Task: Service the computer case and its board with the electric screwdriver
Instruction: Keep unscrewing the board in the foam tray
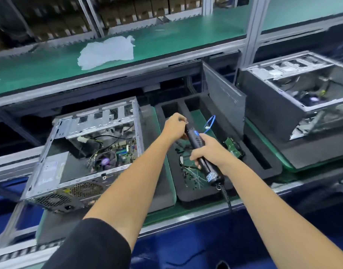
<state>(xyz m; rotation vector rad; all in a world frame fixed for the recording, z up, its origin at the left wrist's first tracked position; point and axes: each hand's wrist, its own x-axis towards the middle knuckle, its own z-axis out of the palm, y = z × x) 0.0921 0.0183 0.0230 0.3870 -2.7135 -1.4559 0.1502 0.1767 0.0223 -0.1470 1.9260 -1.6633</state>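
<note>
An open computer case [85, 152] lies on its side at the left, its board [116, 154] showing inside. My right hand [209, 150] grips the black electric screwdriver [202, 152] by its body, with the cord trailing down from its lower end. My left hand [174, 127] is curled at the screwdriver's tip and pinches it between the fingers. Both hands hover above a black foam tray [250, 158] to the right of the case. What sits at the tip is too small to tell.
The foam tray holds small green circuit boards [232, 146], cables and a blue wire [209, 123]. A second open case [295, 105] stands at the right. A grey panel [223, 94] leans between them. Above runs a green shelf [166, 39] with a white sheet [108, 53].
</note>
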